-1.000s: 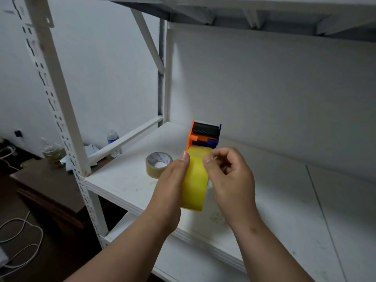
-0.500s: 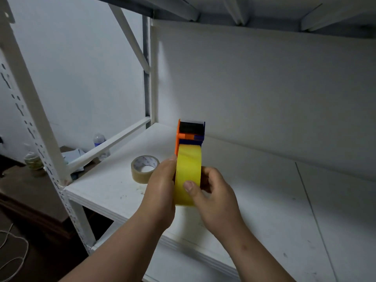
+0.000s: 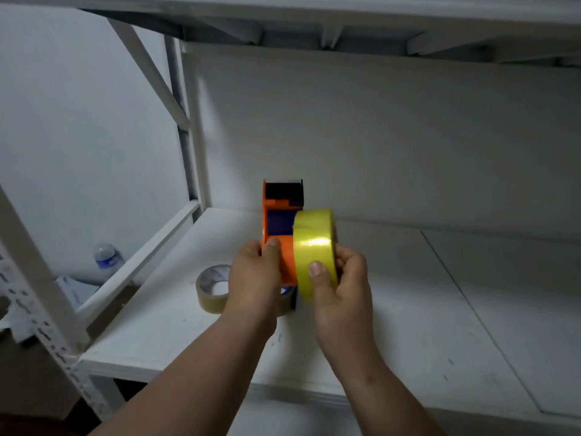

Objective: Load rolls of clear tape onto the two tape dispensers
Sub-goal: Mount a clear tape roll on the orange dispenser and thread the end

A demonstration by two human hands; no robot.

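So the biggest thing here is the white metal shelf unit (image 3: 408, 309), its board filling most of the lower half, with another shelf overhead at 12 o'clock and a perforated upright post (image 3: 37, 309) slanting down at 8 o'clock. White wall behind all of it.

Both forearms come in from 6 o'clock and meet near the middle. The left hand (image 3: 254, 278) is wrapped around the orange tape dispenser (image 3: 278, 228), thumb up against its orange side, holding it upright above the shelf board. The dispenser has a dark blue inner part and a black roller at its top end, pointing to 12 o'clock.

The right hand (image 3: 342, 284) grips the yellow tape roll (image 3: 314, 247), thumb pressed across the shiny outer band, fingers curled round the far side. The roll stands on edge just at 3 o'clock of the dispenser, touching or nearly touching its side, can't really tell which. It sits beside the dispenser body, not seated on it.

A 2nd roll, clear tape (image 3: 213, 287), lies flat on the shelf at 9 o'clock of the left hand, partly hidden behind that wrist.

Down past the shelf edge at 9 o'clock there's a small plastic bottle (image 3: 105, 256) with a blue label, with some white paper (image 3: 75, 291) near it.
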